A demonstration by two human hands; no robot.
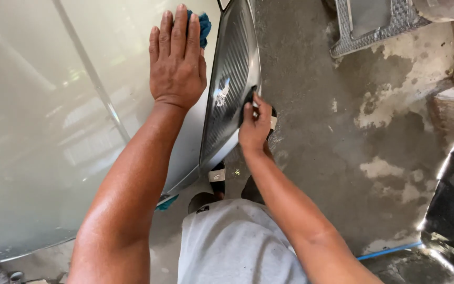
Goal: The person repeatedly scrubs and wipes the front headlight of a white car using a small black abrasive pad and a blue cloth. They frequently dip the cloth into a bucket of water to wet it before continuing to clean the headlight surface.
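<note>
Your left hand (177, 58) lies flat on the pale glossy car panel (53, 131), fingers straight and close together, pressing a blue cloth (204, 26) against the paint; only a corner of the cloth shows past your fingertips, near the panel's upper edge beside the grille. Your right hand (255, 123) is curled at the outer edge of the dark ribbed grille (229, 79), fingers narrow and pinched on a small pale thing that is too hidden to name, thumb against the grille's rim about halfway along its length. The grille stands along the right border of the panel, its silver trim running down toward your feet.

This looks like the wiping stage: the cloth hand works the panel while the other steadies you at the grille. A careful next move seems to call for keeping the palm flat so the cloth stays fully under it, and for a light hold at the grille edge, since the ribs there look thin.

Below, a dark sandal (214, 181) stands on the patchy concrete floor (342, 131); a ribbed mat (374, 23) lies at the floor's far edge.
</note>
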